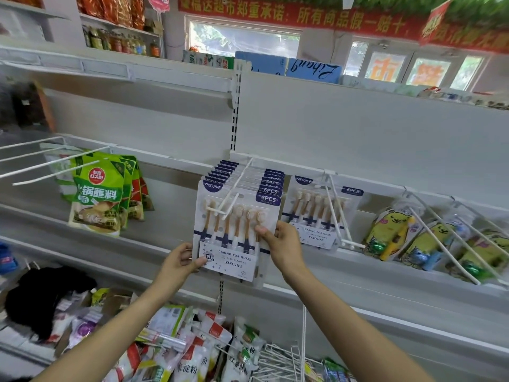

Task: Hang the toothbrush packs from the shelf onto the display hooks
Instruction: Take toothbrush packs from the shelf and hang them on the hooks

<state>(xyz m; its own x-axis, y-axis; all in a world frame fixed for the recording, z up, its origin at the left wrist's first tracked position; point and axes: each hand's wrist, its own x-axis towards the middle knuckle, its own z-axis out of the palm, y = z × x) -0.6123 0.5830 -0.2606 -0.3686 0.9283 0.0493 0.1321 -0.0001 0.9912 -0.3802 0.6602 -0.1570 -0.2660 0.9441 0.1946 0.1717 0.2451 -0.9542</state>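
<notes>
Left fingers (199,262) pinched the front toothbrush pack (234,232) at its lower left corner, right fingers (261,232) curled on its right edge, already threaded on the middle display hook (232,193) before a full row. Best slid back squarely, both sides level, then released only once hanging free behind the hook's upturned tip.

Single head-worn wide-angle view, aimed forward and slightly down, held close to the white shelving (358,128), edges bowed.
</notes>
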